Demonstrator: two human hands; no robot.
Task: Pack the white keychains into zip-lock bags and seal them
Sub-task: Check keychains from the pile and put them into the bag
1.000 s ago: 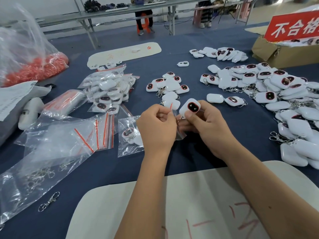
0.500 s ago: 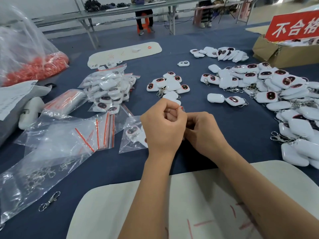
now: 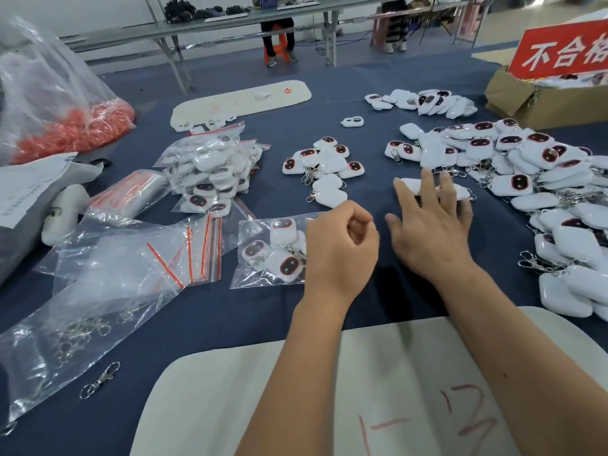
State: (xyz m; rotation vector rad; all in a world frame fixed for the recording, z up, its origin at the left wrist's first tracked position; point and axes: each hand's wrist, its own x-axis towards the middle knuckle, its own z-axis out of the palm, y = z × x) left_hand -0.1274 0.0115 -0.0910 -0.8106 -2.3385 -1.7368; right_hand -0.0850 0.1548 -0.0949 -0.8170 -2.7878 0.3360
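Observation:
My left hand (image 3: 342, 248) hovers with its fingers curled in a fist at the right edge of a zip-lock bag (image 3: 253, 278) lying flat with white keychains inside; I see nothing held in it. My right hand (image 3: 431, 232) is stretched forward, fingers spread, fingertips resting on two loose white keychains (image 3: 409, 185) on the blue cloth. A small group of keychains (image 3: 322, 162) lies just beyond my left hand. A big heap of loose keychains (image 3: 526, 166) covers the right side. Empty zip-lock bags (image 3: 158, 258) with red strips lie to the left.
A stack of packed bags (image 3: 210, 172) sits at centre left. A clear bag of metal clasps (image 3: 65, 334) and a loose clasp (image 3: 100, 380) lie near left. A sack of red pieces (image 3: 65, 126) is far left, a cardboard box (image 3: 526, 103) far right, a white board (image 3: 329, 390) nearest me.
Both hands were together working a keychain into a bag and closing it. That bag now lies at the left, and my right hand has reached forward onto loose keychains.

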